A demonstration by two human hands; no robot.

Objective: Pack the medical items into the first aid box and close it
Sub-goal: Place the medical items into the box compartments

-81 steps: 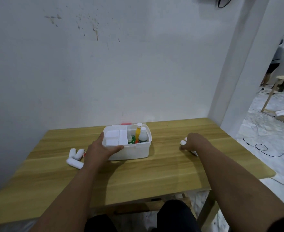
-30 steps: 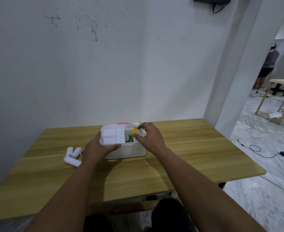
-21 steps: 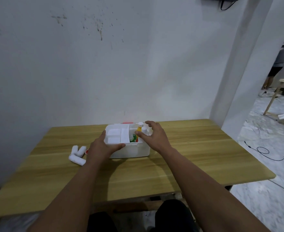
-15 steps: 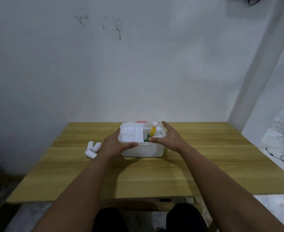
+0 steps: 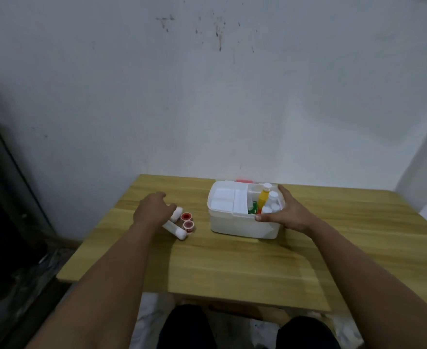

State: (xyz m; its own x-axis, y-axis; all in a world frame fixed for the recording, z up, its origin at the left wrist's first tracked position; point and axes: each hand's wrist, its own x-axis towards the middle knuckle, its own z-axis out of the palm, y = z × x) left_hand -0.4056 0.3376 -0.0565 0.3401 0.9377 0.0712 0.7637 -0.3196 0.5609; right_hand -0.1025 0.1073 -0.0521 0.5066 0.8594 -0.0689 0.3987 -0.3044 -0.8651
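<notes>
The white first aid box (image 5: 235, 226) stands open on the wooden table (image 5: 232, 263). Its left half holds a white insert tray (image 5: 226, 200). Its right half holds a yellow bottle (image 5: 263, 197) and white bottles (image 5: 273, 197). My right hand (image 5: 286, 212) grips the box's right rim and wall. To the left of the box lie white bandage rolls (image 5: 175, 227) and two small rolls with red centres (image 5: 187, 220). My left hand (image 5: 152, 210) is over the rolls with its fingers curled onto the far one; whether it grips is hidden.
A red part (image 5: 244, 181) shows just behind the box's back rim. The table stands against a white wall. Its left edge borders a dark area of floor clutter. My knees show under the near edge.
My left hand left the box and moved left to the bandage rolls. My right hand, which carried a white item into the box, now holds the box's right side. The view swung left.
</notes>
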